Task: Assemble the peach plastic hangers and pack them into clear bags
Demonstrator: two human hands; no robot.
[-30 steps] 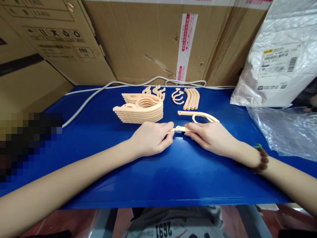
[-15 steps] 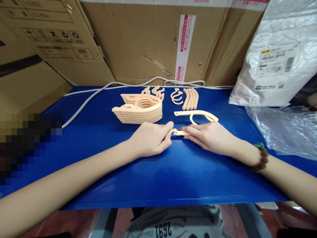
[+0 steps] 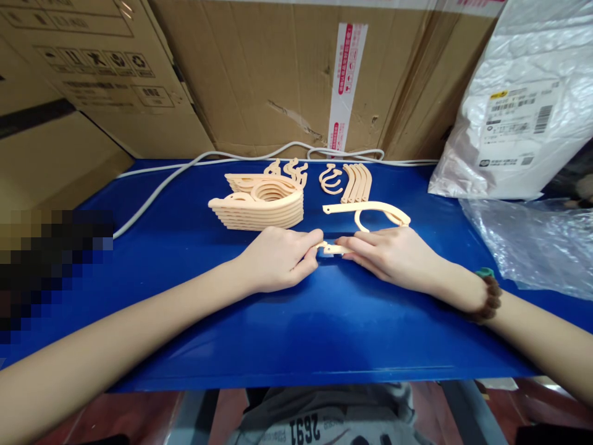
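Note:
My left hand [image 3: 285,258] pinches the end of a small cream plastic hanger piece [image 3: 320,245], most of it hidden by the fingers. Facing it, my right hand [image 3: 386,254] grips a cream hanger arm [image 3: 331,250] whose holed end sticks out to the left. The two pieces touch or nearly touch between the fingertips. Just behind my right hand is a longer curved hanger arm with a ring-shaped part [image 3: 356,208]; whether it joins the held arm is hidden. To the left stands a stack of folded cream hangers [image 3: 259,213].
Behind lie loose hooks [image 3: 330,181], several curved arms [image 3: 356,183] and small pieces [image 3: 293,169] on the blue table [image 3: 259,340]. A white cable [image 3: 185,170] runs along cardboard boxes [image 3: 259,80]. At right are a white mailing bag [image 3: 514,117] and clear plastic [image 3: 532,247].
Both hands keep their grips on the small pieces with only slight movement. The longer curved arm behind my right hand has shifted slightly, its left end a little farther left and back.

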